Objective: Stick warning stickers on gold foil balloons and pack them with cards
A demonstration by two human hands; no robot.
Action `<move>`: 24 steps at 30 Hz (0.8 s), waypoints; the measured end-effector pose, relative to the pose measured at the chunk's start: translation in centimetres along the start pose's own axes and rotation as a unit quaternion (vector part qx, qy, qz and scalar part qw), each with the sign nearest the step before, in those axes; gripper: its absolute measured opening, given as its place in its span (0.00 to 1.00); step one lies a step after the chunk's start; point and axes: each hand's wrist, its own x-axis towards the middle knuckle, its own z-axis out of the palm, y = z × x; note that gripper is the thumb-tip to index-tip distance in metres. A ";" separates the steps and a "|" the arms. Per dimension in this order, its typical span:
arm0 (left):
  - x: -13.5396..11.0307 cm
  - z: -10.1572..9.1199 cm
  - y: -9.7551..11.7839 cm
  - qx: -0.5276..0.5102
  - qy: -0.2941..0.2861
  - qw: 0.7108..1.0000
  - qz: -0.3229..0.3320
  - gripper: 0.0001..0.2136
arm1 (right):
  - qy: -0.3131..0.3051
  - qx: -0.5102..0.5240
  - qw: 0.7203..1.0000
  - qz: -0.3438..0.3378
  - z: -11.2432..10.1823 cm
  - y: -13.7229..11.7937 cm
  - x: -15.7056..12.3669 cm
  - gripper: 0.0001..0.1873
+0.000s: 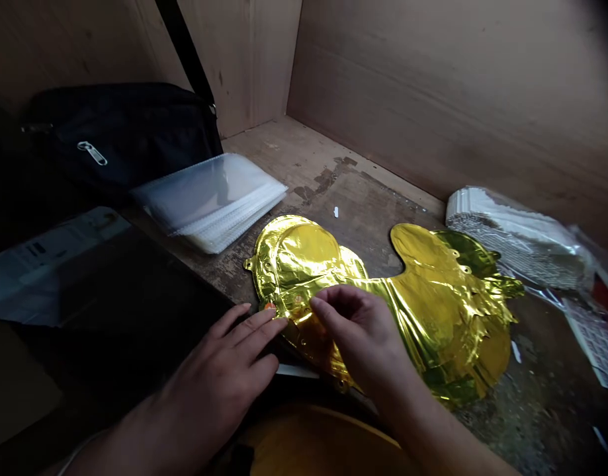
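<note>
Head view, and leftmost the left hand spreads its fingers onto the gold foil's near edge, gripping nothing. That foil, flat on the table, looks light, limp, slippery, quick to crease: take it by the small side tab. Then the right hand, thumb and forefinger drawn close; whether foil's caught, can't tell.
</note>
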 end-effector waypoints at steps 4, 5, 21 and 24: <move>0.2 0.3 -0.9 -0.006 -0.026 1.000 0.006 0.09 | 0.009 0.030 0.997 0.072 1.8 0.3 0.6 0.11; 0.2 0.4 -1.0 -0.007 -0.026 1.000 0.006 0.09 | 0.008 0.037 0.996 0.082 2.0 0.4 0.7 0.12; 0.3 1.0 -1.6 -0.013 0.018 0.999 0.024 0.10 | 0.021 0.024 0.992 0.120 3.2 1.2 1.5 0.12; 0.3 1.0 -1.7 -0.014 0.015 0.999 0.025 0.10 | 0.030 -0.012 0.993 0.111 3.3 1.2 1.5 0.12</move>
